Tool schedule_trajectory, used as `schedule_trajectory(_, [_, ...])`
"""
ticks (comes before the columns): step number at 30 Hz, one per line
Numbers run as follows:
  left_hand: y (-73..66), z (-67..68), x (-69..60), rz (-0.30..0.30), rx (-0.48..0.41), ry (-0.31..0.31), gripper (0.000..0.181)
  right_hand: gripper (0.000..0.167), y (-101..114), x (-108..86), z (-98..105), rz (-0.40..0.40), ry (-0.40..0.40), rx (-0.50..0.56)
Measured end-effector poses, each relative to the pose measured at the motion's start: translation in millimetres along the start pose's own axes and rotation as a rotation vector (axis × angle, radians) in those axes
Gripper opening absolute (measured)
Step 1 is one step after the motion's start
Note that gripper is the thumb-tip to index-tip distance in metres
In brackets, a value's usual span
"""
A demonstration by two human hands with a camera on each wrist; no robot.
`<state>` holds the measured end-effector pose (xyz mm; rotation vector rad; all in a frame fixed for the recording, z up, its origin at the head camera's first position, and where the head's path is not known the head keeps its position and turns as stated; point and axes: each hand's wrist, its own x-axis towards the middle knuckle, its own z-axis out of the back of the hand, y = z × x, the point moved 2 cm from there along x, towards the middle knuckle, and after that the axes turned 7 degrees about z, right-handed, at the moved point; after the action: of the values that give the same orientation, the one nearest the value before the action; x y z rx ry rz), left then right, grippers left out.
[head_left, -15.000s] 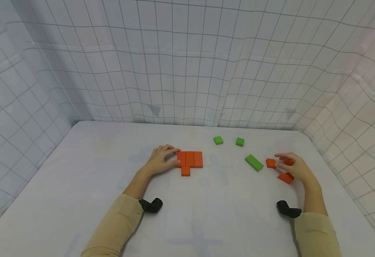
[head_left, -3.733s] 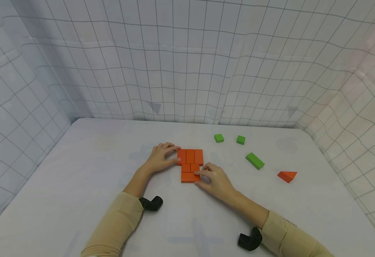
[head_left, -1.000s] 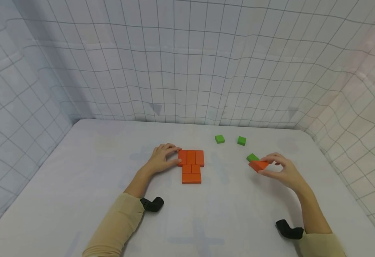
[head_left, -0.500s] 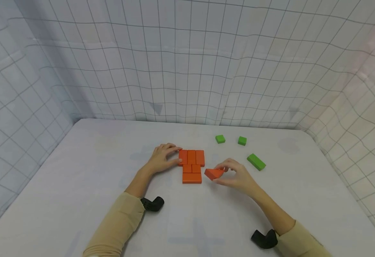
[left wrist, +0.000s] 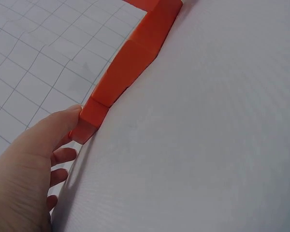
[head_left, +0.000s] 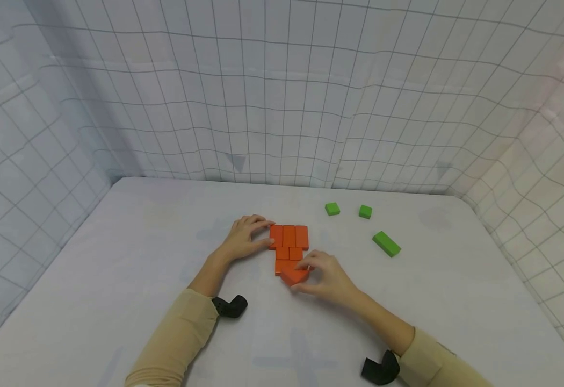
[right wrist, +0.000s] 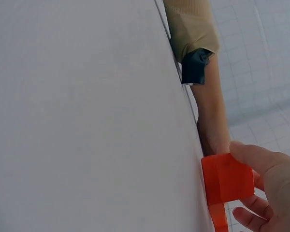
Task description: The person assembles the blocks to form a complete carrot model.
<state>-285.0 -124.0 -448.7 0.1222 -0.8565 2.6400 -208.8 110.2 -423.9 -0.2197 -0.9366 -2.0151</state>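
Observation:
My left hand (head_left: pixel 240 239) pinches the left end of three orange blocks (head_left: pixel 289 236) standing side by side, thumb at the near side and a finger at the far side. Two small orange blocks (head_left: pixel 289 253) touch that row from the near side. Nearer still lies a crosswise orange block (head_left: pixel 282 266), partly covered. Between thumb and fingers my right hand (head_left: pixel 329 278) holds an orange triangular block (head_left: pixel 294 277) at this block's near edge; whether they touch I cannot tell. The right wrist view shows the held block's (right wrist: pixel 236 178) squarish face.
Two small green blocks (head_left: pixel 332 209) (head_left: pixel 366 212) lie toward the back of the white table (head_left: pixel 166 333). A longer green block (head_left: pixel 387 244) lies right of the right hand. Grid-patterned curtains (head_left: pixel 282 107) hang behind and at both sides.
The orange triangular block was lifted from the right side and carried left to the near end of the arrangement. Earlier, two more orange blocks were added there. My left hand stays in place.

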Motion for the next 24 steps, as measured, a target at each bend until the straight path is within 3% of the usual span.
schedule_trajectory(8, [1.1,0.1,-0.2,-0.015,-0.013,-0.012,0.045,0.032,4,1.5,-10,-0.047,0.038,-0.146])
schedule_trajectory(17, [1.1,-0.5,0.8,-0.024,-0.012,-0.016,0.045,0.032,5,2.5,-12,-0.035,0.021,-0.168])
schedule_trajectory(24, [6.5,-4.1,1.4,-0.089,-0.06,-0.078,0.052,0.033,3,2.2,-14,-0.033,0.008,-0.173])
